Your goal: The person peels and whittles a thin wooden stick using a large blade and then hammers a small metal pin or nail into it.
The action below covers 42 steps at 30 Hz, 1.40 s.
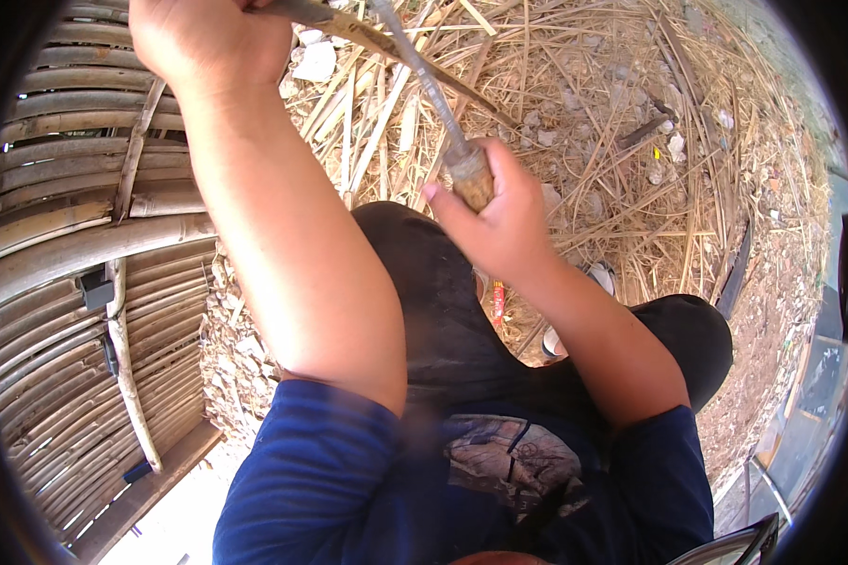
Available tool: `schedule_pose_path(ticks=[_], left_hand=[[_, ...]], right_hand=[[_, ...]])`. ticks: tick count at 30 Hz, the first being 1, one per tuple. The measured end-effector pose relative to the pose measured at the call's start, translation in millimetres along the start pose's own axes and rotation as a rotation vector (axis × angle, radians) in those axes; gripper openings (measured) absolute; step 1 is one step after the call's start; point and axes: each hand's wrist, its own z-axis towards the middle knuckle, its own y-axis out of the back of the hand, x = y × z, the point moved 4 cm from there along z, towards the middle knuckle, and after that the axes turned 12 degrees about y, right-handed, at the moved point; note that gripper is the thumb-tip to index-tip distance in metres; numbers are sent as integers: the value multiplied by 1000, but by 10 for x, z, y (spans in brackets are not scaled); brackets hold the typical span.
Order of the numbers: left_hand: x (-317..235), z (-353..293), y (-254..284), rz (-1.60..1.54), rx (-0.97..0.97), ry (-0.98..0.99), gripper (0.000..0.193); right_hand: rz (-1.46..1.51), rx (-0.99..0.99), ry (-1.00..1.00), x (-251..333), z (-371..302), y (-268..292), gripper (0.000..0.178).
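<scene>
My left hand (212, 42) is at the upper left, partly cut off by the top edge, its fingers closed around one end of a dark brown wooden stick (367, 36). The stick slants down to the right and thins toward its far end. Lower and to the right, my right hand (499, 212) grips the worn wooden handle (471, 179) of a blade tool. Its long, narrow grey metal blade (431, 89) points up and crosses the stick. Whether the two touch cannot be made out, and the blade's tip runs out of view.
Split bamboo strips and straw (575, 66) litter the ground ahead, with pale stones (316, 61) among them. A bamboo slat wall (75, 235) rises on the left. My bent knees (415, 254) lie below my hands. A red wrapper (498, 301) is between my legs.
</scene>
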Motion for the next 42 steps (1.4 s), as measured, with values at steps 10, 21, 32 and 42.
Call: schedule_pose_path(ticks=[10,21,32,42], left_hand=[[125,282,325,-175,278,264,20],[122,272,479,-184,244,252,27],[82,158,338,-209,318,268,29],[-124,49,113,-257,421,304,27]], right_hand=[[-422,242,-356,-1187,-167,175,31],[-240,120,-219,-669,37,201,33],[-490,202,-505,-1922,-540,404,39],[-264,108,-325,-1087,-96,217,33]])
